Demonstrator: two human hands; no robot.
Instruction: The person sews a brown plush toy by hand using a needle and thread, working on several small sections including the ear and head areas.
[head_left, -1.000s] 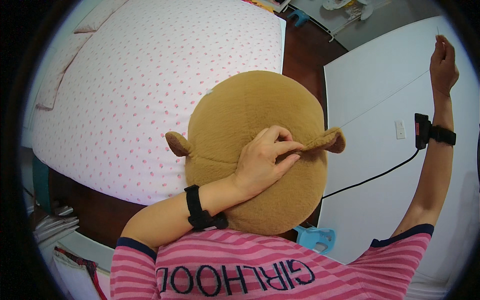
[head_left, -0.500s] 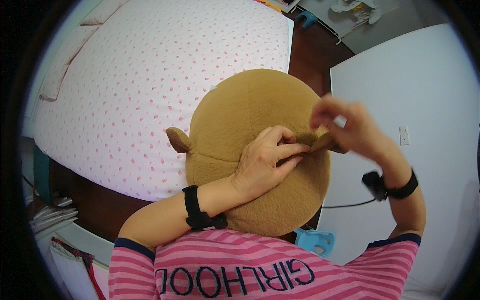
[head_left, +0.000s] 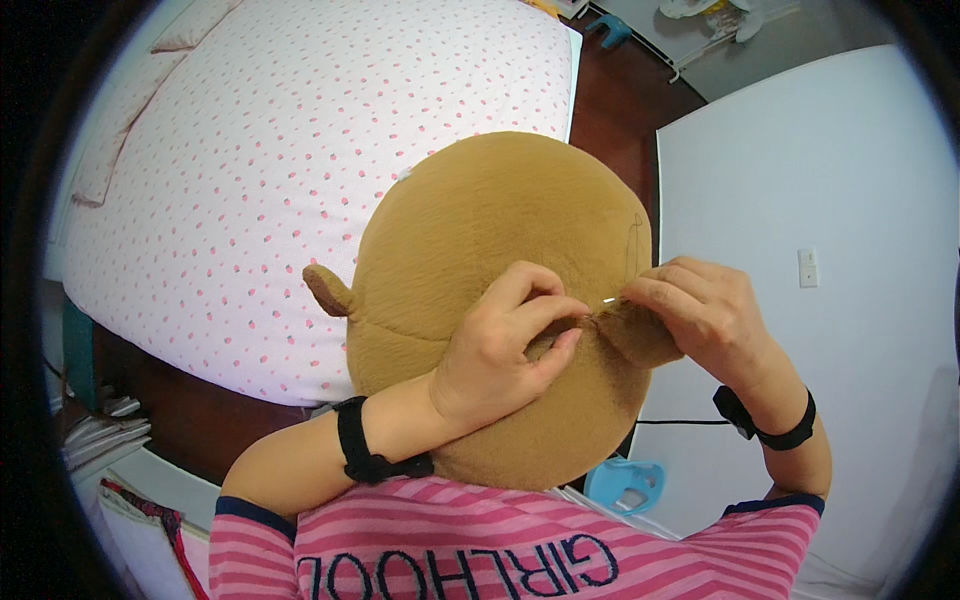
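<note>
Brought inward from the far right, the right hand [head_left: 704, 318] — grip closed on a glinting needle [head_left: 609, 300] — meets the right ear [head_left: 642, 338] of the brown plush [head_left: 480, 220], centred just beyond the torso [head_left: 450, 515]; the left hand [head_left: 500, 345] pinches the plush alongside. Thread [head_left: 637, 222] now lies slack, suggesting a stitch under way.

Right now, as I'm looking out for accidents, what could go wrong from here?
The needle shows between the right hand and the fingertips of the left hand, so a slip might prick them. The loose thread loops over the plush toy and could tangle.
</note>
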